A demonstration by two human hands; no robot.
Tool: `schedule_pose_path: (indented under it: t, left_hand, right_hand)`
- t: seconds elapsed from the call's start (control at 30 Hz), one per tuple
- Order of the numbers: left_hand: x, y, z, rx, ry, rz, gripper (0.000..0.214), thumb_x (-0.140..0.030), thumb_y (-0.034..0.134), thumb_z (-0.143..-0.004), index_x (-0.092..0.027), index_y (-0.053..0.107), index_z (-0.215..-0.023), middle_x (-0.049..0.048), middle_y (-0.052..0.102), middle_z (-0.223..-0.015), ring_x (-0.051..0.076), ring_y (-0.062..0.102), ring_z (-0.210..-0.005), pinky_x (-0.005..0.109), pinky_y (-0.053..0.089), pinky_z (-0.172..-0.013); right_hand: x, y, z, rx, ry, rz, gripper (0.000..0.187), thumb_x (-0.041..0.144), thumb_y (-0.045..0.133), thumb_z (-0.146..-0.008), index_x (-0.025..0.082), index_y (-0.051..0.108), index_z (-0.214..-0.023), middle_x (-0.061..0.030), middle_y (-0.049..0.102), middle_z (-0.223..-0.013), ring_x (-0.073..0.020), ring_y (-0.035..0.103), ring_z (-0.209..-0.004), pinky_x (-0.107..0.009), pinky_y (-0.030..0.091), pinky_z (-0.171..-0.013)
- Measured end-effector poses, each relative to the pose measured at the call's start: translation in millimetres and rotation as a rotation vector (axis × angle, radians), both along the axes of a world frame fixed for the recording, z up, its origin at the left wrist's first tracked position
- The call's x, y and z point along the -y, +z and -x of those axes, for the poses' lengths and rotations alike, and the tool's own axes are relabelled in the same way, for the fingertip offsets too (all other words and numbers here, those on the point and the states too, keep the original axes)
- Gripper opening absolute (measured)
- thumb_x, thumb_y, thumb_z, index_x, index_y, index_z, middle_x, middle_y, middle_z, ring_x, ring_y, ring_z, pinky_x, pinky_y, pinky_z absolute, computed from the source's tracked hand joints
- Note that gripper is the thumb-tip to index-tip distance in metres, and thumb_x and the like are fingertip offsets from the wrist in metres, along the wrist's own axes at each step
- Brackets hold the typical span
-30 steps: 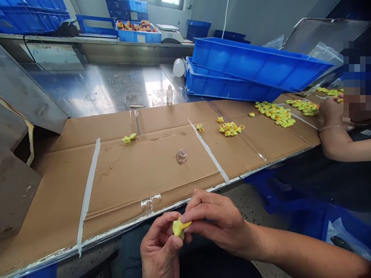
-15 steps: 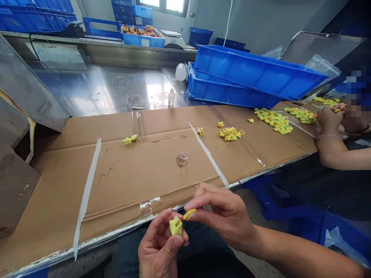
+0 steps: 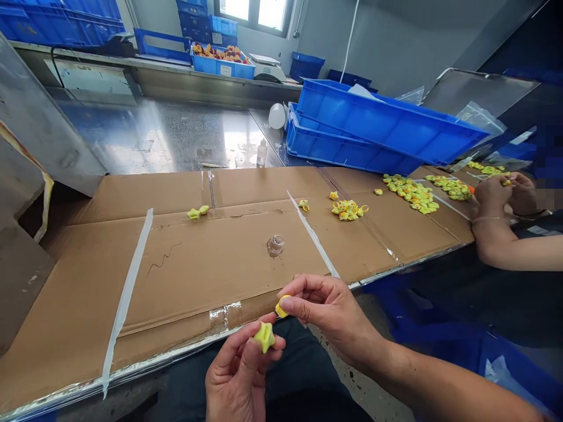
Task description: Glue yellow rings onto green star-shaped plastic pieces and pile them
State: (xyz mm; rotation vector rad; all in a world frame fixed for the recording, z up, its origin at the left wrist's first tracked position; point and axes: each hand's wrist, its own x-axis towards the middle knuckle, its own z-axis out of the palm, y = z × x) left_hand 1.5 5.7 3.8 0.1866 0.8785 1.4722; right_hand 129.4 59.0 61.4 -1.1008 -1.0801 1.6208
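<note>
Your left hand pinches the yellow-green star piece, bottom centre of the frame; your right hand grips the yellow piece between closed fingertips, just above and right.

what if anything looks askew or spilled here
The upper blue crate sits askew on the lower crate, not squarely stacked. A dark stain and specks surround the small clear cup on the cardboard, perhaps spilled liquid.

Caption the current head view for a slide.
Left hand holding a yellow-green star, right hand a yellow piece, before a cardboard-covered table.
</note>
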Motion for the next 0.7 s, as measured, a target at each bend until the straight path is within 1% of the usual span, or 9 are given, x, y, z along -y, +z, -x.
schedule_pose_path:
  t: [0.07,0.13,0.2,0.3,0.4,0.47,0.53,0.63,0.7]
  left_hand:
    - [-0.6,-0.9,1.4,0.042,-0.028,-0.004,0.018,-0.023,0.084,-0.058,-0.021,0.077,-0.074,0.0097,0.077,-0.085,0.02,0.072,-0.062,0.023,0.058,-0.059]
    - [-1.3,1.6,1.6,0.092,-0.023,0.029,0.028,-0.019,0.085,-0.055,-0.022,0.077,-0.082,0.0092,0.077,-0.089,0.022,0.073,-0.069,0.024,0.058,-0.064]
    - [-2.1,5.4,0.9,0.118,-0.006,0.071,0.036,-0.017,0.086,-0.053,-0.021,0.076,-0.087,0.0089,0.077,-0.092,0.021,0.073,-0.074,0.021,0.057,-0.067]
    - [-2.7,7.1,-0.2,0.125,0.011,0.067,0.032,-0.015,0.086,-0.051,-0.018,0.076,-0.081,0.0068,0.077,-0.088,0.019,0.072,-0.079,0.017,0.056,-0.069]
    - [-3.0,3.3,-0.6,0.126,0.038,0.038,0.032,-0.013,0.086,-0.051,-0.02,0.074,-0.08,0.0042,0.077,-0.085,0.017,0.071,-0.081,0.017,0.056,-0.07]
    - [-3.1,0.7,-0.7,0.122,0.044,0.032,0.037,-0.012,0.086,-0.051,-0.021,0.074,-0.085,0.0044,0.077,-0.088,0.016,0.07,-0.081,0.017,0.056,-0.07]
    - [-3.2,-0.6,-0.6,0.108,0.043,0.027,0.04,-0.013,0.086,-0.052,-0.02,0.074,-0.089,0.0056,0.077,-0.091,0.015,0.07,-0.081,0.017,0.055,-0.071]
    - [-3.2,-0.8,-0.3,0.078,0.051,0.019,0.037,-0.014,0.086,-0.051,-0.018,0.074,-0.086,0.0061,0.076,-0.09,0.015,0.069,-0.082,0.015,0.055,-0.069]
    - [-3.0,-0.6,-0.2,0.079,0.056,0.024,0.037,-0.014,0.087,-0.05,-0.019,0.074,-0.084,0.0055,0.076,-0.089,0.015,0.069,-0.081,0.015,0.055,-0.068]
  right_hand:
    - [-0.5,0.0,0.3,0.007,0.004,-0.003,0.017,0.025,0.081,-0.072,0.014,0.069,-0.076,0.0017,0.063,-0.066,-0.0071,0.054,-0.056,-0.017,0.047,-0.055]
    - [-0.8,0.8,0.7,0.026,0.001,-0.012,0.018,0.026,0.081,-0.071,0.014,0.069,-0.076,0.002,0.062,-0.065,-0.0081,0.055,-0.057,-0.018,0.048,-0.057]
    - [-0.7,2.7,1.0,0.039,0.013,-0.033,0.018,0.027,0.081,-0.072,0.014,0.069,-0.076,0.0017,0.063,-0.065,-0.0099,0.058,-0.059,-0.02,0.051,-0.059]
    - [0.0,5.9,1.0,0.042,0.066,-0.092,0.014,0.026,0.077,-0.077,0.014,0.07,-0.079,-0.0003,0.065,-0.07,-0.0132,0.063,-0.067,-0.024,0.053,-0.066]
    - [1.2,6.2,0.9,0.075,0.095,-0.156,0.008,0.022,0.073,-0.081,0.014,0.071,-0.081,-0.0006,0.066,-0.073,-0.012,0.062,-0.07,-0.021,0.051,-0.067]
    - [2.0,4.8,1.3,0.126,0.089,-0.196,0.007,0.022,0.073,-0.081,0.015,0.072,-0.082,0.0004,0.064,-0.071,-0.0106,0.06,-0.067,-0.019,0.048,-0.063]
    - [2.7,3.5,1.9,0.176,0.083,-0.228,0.007,0.022,0.074,-0.081,0.016,0.073,-0.083,0.0007,0.063,-0.069,-0.0107,0.057,-0.065,-0.02,0.046,-0.06]
    - [3.1,3.2,2.9,0.207,0.082,-0.258,0.007,0.023,0.074,-0.081,0.016,0.073,-0.083,0.0005,0.062,-0.069,-0.0112,0.056,-0.064,-0.021,0.044,-0.058]
    - [3.1,3.9,3.4,0.218,0.081,-0.27,0.006,0.022,0.073,-0.081,0.017,0.073,-0.083,0.0006,0.062,-0.069,-0.011,0.055,-0.064,-0.021,0.044,-0.058]
